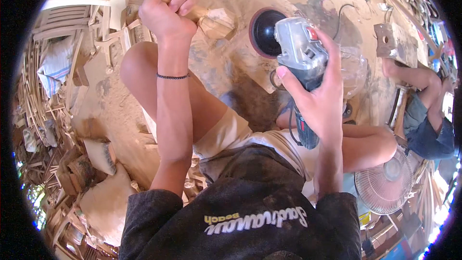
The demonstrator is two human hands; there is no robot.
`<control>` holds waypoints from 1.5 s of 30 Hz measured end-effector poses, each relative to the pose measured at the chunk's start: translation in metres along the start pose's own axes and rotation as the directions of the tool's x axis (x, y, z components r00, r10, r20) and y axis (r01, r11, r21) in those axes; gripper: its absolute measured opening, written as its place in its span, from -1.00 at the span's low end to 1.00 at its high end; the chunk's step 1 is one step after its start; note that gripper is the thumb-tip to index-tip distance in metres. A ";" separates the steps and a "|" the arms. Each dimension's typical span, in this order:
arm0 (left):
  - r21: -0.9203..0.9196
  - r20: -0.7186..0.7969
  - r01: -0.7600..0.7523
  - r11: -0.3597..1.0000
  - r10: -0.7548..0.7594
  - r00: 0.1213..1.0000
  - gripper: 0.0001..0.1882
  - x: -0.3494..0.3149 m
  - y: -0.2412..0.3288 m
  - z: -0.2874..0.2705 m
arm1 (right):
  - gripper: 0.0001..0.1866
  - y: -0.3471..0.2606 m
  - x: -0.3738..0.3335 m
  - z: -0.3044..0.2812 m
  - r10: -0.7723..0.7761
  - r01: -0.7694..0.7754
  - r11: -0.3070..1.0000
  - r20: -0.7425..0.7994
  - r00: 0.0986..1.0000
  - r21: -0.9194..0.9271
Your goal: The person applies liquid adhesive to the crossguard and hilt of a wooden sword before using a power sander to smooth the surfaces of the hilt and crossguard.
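A person sits low on a dusty workshop floor (226,0), seen from above, knees bent to either side. The left hand (166,9) is clenched around a pale carved wooden piece (211,19), holding it out ahead above the left knee. A thin dark bracelet (172,76) circles that wrist. The right hand (315,98) grasps the grey body of an angle grinder (301,48), fingers wrapped round it; its round black sanding disc (264,31) faces left, just beside the wooden piece but apart from it. A black cable (291,125) trails from the grinder. A white floor fan (387,183) stands at lower right. Another person's legs (418,96) show at the right edge. Stacked wood scraps (53,130) fill the left.
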State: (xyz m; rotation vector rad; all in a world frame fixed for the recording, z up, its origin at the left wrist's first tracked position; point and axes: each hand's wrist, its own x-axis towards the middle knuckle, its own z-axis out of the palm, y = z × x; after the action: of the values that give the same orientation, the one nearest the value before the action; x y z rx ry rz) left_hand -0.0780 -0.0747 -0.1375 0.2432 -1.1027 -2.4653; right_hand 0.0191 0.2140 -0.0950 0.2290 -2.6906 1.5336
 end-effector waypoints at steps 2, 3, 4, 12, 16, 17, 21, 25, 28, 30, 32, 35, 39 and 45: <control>-0.030 0.040 0.031 0.999 -0.030 0.999 -0.74 0.002 0.003 -0.003 | -0.14 -0.002 -0.003 0.000 -0.016 0.017 1.000 -0.033 0.999 0.021; -0.014 0.025 0.028 1.000 -0.027 0.999 -0.71 0.002 0.004 0.003 | -0.14 -0.003 -0.005 0.000 -0.023 0.024 0.999 -0.050 0.998 0.030; 0.003 0.011 0.024 1.000 -0.024 1.000 -0.67 0.001 0.004 0.007 | -0.13 -0.002 -0.007 0.001 -0.026 0.029 0.997 -0.055 0.998 0.071; -0.180 0.073 0.101 0.978 -0.089 0.993 -0.66 -0.002 0.007 0.013 | -0.15 -0.016 -0.001 0.001 -0.035 0.031 0.980 0.021 0.999 0.195; -0.208 0.072 0.141 0.968 -0.128 0.989 -0.64 0.001 0.009 0.013 | -0.18 -0.026 0.004 -0.005 0.010 -0.045 0.961 0.126 0.992 0.274; -0.220 0.079 0.152 0.963 -0.138 0.987 -0.64 0.000 0.007 0.012 | -0.19 -0.028 0.005 -0.006 0.004 -0.040 0.965 0.139 0.990 0.258; -0.237 0.089 0.202 0.950 -0.186 0.979 -0.67 0.003 0.006 0.006 | -0.19 -0.029 0.007 -0.007 -0.030 -0.006 0.980 0.175 0.984 0.197; -0.234 0.114 0.236 0.943 -0.215 0.970 -0.70 0.004 0.009 0.003 | -0.16 -0.015 0.007 -0.003 -0.063 0.050 0.988 0.084 0.994 0.146; -0.350 0.169 0.316 0.882 -0.272 0.947 -0.70 0.004 0.008 0.004 | -0.16 -0.014 0.006 -0.003 -0.026 0.012 0.978 0.065 0.998 0.210; -0.340 0.177 0.317 0.885 -0.271 0.946 -0.69 0.008 0.003 -0.001 | -0.17 -0.017 0.005 -0.004 -0.093 0.074 0.978 0.086 0.992 0.197; -0.362 0.201 0.350 0.864 -0.294 0.934 -0.68 0.009 0.000 -0.002 | -0.17 -0.024 0.006 -0.007 -0.084 0.054 0.976 0.139 0.987 0.210; -0.426 0.272 0.427 0.798 -0.337 0.901 -0.67 0.010 0.006 -0.003 | -0.18 -0.029 0.007 -0.011 -0.024 -0.018 0.977 0.191 0.981 0.214; -0.459 0.354 0.461 0.759 -0.320 0.879 -0.67 0.013 0.006 -0.005 | -0.18 -0.016 0.007 -0.013 -0.080 0.067 0.988 0.089 0.993 0.138; -0.452 0.364 0.489 0.746 -0.346 0.864 -0.67 0.012 0.002 -0.002 | -0.18 -0.030 0.007 -0.020 -0.040 -0.007 0.971 0.193 0.980 0.239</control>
State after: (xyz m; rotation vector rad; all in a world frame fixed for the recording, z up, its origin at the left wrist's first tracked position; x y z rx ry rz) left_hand -0.0872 -0.0823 -0.1367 -0.0103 -0.4186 -3.1751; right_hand 0.0161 0.2150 -0.0583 0.4317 -2.6282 1.9249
